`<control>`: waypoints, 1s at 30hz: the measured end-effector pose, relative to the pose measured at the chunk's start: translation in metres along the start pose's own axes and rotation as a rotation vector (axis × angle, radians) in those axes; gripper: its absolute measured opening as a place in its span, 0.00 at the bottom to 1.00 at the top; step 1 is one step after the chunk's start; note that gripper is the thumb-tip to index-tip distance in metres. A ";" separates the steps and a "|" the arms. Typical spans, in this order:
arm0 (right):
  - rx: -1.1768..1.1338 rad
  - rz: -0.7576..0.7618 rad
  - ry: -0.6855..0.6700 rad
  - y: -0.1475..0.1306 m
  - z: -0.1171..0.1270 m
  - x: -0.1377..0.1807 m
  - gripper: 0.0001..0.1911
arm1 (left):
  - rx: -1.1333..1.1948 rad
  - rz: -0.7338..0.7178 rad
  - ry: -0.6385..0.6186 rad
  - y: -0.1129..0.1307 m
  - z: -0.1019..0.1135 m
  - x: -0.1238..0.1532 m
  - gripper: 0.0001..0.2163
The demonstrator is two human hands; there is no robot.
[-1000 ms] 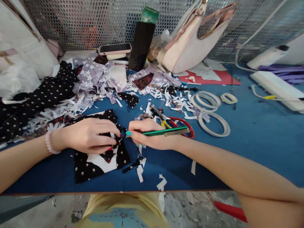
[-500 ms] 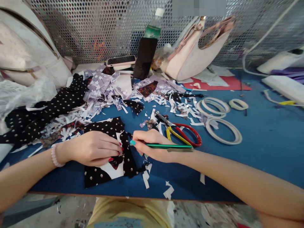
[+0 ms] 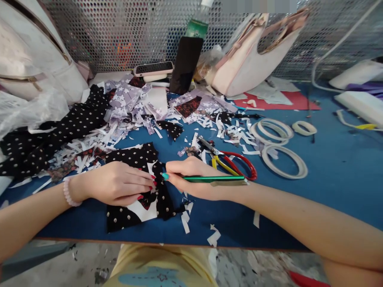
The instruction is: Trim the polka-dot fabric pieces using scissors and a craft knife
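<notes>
My left hand (image 3: 118,184) lies over a black polka-dot fabric piece (image 3: 131,155), its fingers stretched out and pressed down near the piece's right part. Around those fingertips, white paper (image 3: 149,213) and a dark red-patterned scrap (image 3: 146,203) show on the fabric. At the fabric's right edge, my right hand (image 3: 191,175) is closed around a slim green pen-like tool (image 3: 214,179), whose rear end points right along my wrist. Its working tip is hidden by my fingers. Just beyond my right hand lie scissors (image 3: 236,161) with one red and one yellow handle.
Rolls of tape (image 3: 284,161) sit to the right. Paper strips and fabric scraps (image 3: 125,99) are heaped behind my hands. Farther back are a phone (image 3: 154,68), a green-labelled bottle (image 3: 197,28), a pale handbag (image 3: 245,59) and a white backpack (image 3: 26,48).
The view has shifted slightly, so most things sit a little higher in the picture. Both hands stay at the fabric, and the green tool remains in my right hand.
</notes>
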State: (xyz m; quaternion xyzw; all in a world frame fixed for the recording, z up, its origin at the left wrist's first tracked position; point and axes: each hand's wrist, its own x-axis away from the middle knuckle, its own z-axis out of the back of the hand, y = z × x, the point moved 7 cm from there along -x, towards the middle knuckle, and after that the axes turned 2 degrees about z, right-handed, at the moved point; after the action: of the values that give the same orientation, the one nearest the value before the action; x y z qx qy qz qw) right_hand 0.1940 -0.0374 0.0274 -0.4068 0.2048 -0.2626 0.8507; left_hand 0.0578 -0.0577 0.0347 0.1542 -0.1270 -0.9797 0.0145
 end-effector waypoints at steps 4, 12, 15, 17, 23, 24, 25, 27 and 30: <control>0.036 -0.026 -0.030 -0.002 0.006 -0.002 0.15 | 0.029 0.013 0.002 -0.001 0.001 0.000 0.14; -0.085 -0.052 0.128 0.004 0.010 0.005 0.16 | 0.014 0.002 0.008 -0.001 0.001 0.000 0.13; -0.185 -0.142 0.208 0.012 0.003 0.009 0.15 | 0.007 -0.011 0.021 0.001 0.001 0.001 0.13; -0.191 -0.174 0.212 0.014 -0.004 0.010 0.15 | 0.011 -0.011 0.032 0.001 0.002 0.001 0.13; -0.151 -0.178 0.203 0.013 -0.012 0.011 0.16 | 0.008 -0.010 0.042 0.001 0.002 0.001 0.12; -0.155 -0.171 0.186 0.012 -0.013 0.010 0.16 | 0.004 -0.011 0.040 0.001 0.002 0.001 0.12; -0.160 -0.170 0.177 0.012 -0.014 0.010 0.16 | 0.001 -0.014 0.039 0.002 0.002 0.001 0.12; -0.162 -0.179 0.177 0.011 -0.013 0.010 0.16 | -0.007 -0.017 0.034 0.002 0.002 0.001 0.11; -0.157 -0.181 0.169 0.009 -0.012 0.008 0.15 | -0.013 -0.016 0.029 0.002 0.002 0.001 0.11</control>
State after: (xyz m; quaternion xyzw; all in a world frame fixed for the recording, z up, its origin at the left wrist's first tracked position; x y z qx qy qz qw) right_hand 0.1959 -0.0440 0.0121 -0.4653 0.2583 -0.3548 0.7687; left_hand 0.0560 -0.0597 0.0365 0.1692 -0.1191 -0.9783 0.0092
